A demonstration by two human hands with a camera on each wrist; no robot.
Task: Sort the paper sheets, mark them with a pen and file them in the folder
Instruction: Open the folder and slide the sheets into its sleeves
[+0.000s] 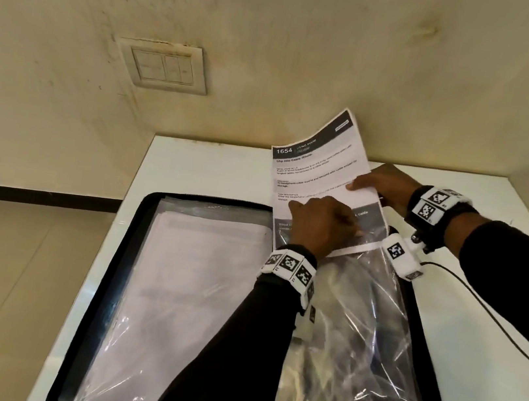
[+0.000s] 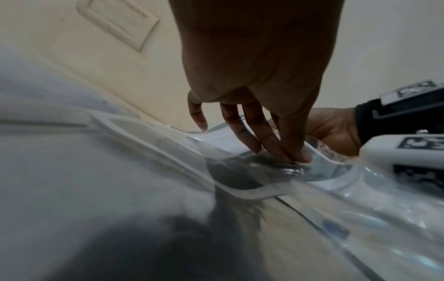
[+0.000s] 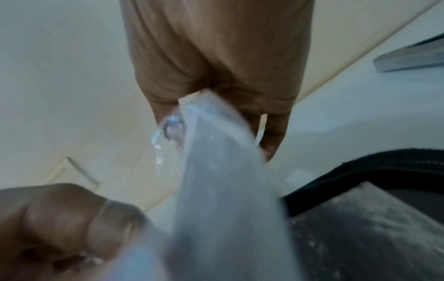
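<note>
White table (image 1: 213, 165) against cream wall (image 1: 281, 31); folder (image 1: 132, 249) open.

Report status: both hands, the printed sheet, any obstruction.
Left hand presses printed paper sheet at clear plastic sleeve mouth. Right hand pinches sheet's right edge. Sheet mostly outside black zip folder. No obstruction visible.

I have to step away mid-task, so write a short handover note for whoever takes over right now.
Left hand presses its fingers on the printed sheet at the mouth of the clear sleeve.
Right hand pinches the sheet's right edge.
The folder lies open on the white table; its left sleeve already holds paper.
Left: slide this sheet fully in. No pen is visible.
</note>
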